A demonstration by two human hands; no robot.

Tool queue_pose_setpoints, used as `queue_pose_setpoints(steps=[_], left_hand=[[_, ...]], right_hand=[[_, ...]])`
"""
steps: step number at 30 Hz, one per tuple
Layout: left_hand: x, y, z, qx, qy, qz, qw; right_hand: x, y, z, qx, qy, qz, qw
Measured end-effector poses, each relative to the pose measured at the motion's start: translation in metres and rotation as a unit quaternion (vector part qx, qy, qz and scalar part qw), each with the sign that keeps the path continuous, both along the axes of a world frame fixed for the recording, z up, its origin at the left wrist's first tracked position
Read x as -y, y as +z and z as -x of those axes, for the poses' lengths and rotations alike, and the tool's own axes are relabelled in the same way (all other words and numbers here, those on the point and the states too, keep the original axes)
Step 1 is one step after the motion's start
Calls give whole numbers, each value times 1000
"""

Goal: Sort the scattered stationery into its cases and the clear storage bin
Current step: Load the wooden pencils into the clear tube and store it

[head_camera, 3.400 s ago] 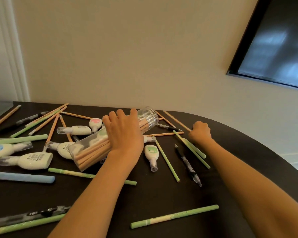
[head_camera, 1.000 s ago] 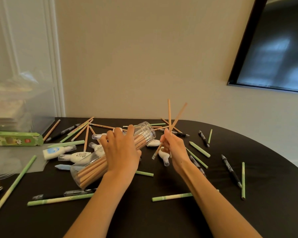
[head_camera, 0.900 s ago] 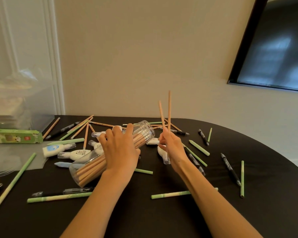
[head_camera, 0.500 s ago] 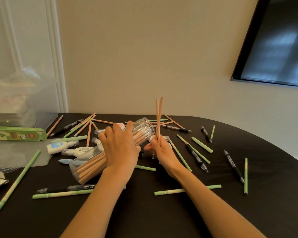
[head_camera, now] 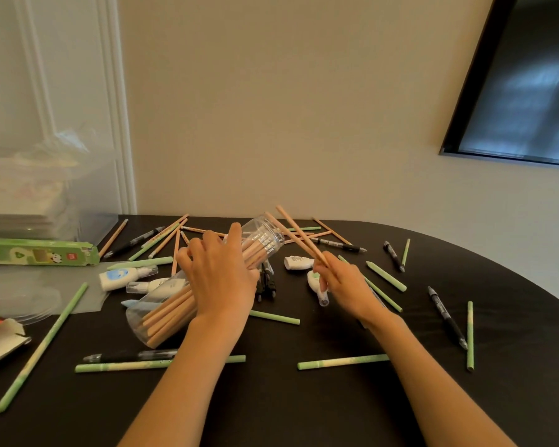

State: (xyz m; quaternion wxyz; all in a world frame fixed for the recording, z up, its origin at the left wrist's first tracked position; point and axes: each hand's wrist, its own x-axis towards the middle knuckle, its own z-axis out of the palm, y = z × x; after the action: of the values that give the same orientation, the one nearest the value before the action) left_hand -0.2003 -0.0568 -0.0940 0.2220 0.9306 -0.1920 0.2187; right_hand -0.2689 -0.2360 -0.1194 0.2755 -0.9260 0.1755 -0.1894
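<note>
- The bin stands at the table's nine o'clock edge, with a green box in front of it; green pens lie loose at seven o'clock, well apart from the hands.
- The left hand lies over the tube, fingers curled round its wall and clamped on it. The tube is tilted, its mouth pointing to one o'clock, and already holds a bundle of wooden pencils.
- The left forearm comes in from six o'clock with the wrist fairly straight.
- The right hand pinches two pencils near their lower ends, fingers closed on them; their free tips reach toward eleven o'clock and cross just at the tube's mouth.
- To do this step well, the person should likely bring the two pencils parallel, line them up with the tube's axis, and slide them in while the left hand keeps the mouth raised so the bundle cannot slip out.
- More pencils, pens and correction tapes lie scattered from twelve to three o'clock; sorting looks far from finished.
</note>
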Motion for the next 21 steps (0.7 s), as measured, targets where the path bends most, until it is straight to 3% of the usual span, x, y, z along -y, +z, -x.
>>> queue_pose_setpoints(steps=[7, 9, 11, 15, 21], left_hand=[[-2, -2, 0, -2, 3, 1, 1000], [0, -3, 1, 7, -2, -9, 1000], [1, -4, 2, 13, -8, -16, 1000], [1, -5, 1, -3, -6, -12, 1000], [1, -3, 2, -16, 6, -3, 1000]], right_hand=[[1, 10, -1, -110, -7, 147, 983], [4, 11, 1, -80, -35, 231, 969], [8, 8, 4, 6, -58, 293, 954], [11, 4, 6, 75, -53, 310, 946], [7, 3, 0, -64, -18, 266, 962]])
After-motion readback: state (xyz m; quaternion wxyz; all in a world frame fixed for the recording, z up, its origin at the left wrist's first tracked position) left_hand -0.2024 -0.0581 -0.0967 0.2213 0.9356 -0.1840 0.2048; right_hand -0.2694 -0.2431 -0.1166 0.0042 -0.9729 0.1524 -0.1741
